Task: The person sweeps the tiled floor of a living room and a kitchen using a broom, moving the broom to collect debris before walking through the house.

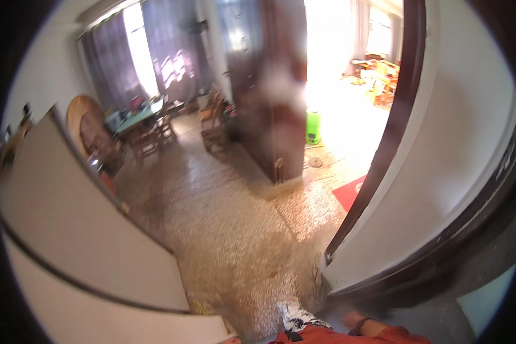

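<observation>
My right hand [352,319] is low in the picture, blurred, beside my red top [318,336]. A dark band [361,324] circles its wrist. Its fingers are too smeared to make out, and nothing shows in it. Only a sliver of my left hand [231,340] appears at the lower edge, by the end of a white panel [132,327]; its fingers are hidden. Below me, a patterned white trouser leg [297,317] reaches onto the speckled floor [235,246].
A dark brown door [269,97] stands ahead, beside a bright doorway with a green box [313,127] and red mat [350,192] beyond. Leftward are a pale partition [86,212], a green-topped table [140,121], a round wooden board [80,117] and curtains [112,60]. A white wall [441,172] flanks the right.
</observation>
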Demonstrator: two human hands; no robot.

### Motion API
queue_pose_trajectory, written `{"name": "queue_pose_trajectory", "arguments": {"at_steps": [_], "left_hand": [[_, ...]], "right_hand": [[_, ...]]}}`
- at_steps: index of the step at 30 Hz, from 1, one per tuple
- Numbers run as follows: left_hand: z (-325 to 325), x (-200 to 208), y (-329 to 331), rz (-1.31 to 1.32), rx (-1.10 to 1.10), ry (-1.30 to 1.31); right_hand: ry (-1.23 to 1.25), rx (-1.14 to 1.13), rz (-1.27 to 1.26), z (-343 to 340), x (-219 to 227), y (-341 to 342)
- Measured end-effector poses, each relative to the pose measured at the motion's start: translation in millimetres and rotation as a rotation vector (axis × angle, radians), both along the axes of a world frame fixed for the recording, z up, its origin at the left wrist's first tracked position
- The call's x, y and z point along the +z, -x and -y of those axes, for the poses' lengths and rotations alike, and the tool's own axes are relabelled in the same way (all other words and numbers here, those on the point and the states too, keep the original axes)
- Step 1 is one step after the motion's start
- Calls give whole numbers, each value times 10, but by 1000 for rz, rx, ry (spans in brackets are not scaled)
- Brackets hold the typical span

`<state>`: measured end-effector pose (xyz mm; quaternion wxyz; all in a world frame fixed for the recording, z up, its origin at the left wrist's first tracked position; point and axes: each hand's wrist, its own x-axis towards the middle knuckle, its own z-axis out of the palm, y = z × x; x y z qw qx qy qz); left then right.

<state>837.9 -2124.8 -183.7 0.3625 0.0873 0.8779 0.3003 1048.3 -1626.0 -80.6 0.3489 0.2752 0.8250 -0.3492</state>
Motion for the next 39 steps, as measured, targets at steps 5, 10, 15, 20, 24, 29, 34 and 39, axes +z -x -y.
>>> {"name": "queue_pose_trajectory", "arguments": {"at_steps": [5,10,15,20,24,29,34,39], "left_hand": [[-1235,1542,871,75,124,323],[-1836,1890,1996,120,95,236],[-2362,1932,2923,137,-8,227],[-2847,1870,3775,160,-161,255],[-3297,1949,4412,170,-289,268],[-3960,1968,5069,182,-435,286],[-4775,1892,5558,193,-527,312],[-5769,1875,5950,188,-560,341]], "right_hand": [[-137,123,-194,-617,-143,659],[161,-597,-128,-781,1010,1905],[124,-437,-142,-907,1304,2737],[69,-524,-135,-1317,983,3155],[-115,-583,-55,-1635,922,3268],[-110,-776,-82,-1837,824,3462],[-19,-730,13,-2274,831,3650],[36,-889,67,-3071,843,4039]]}}
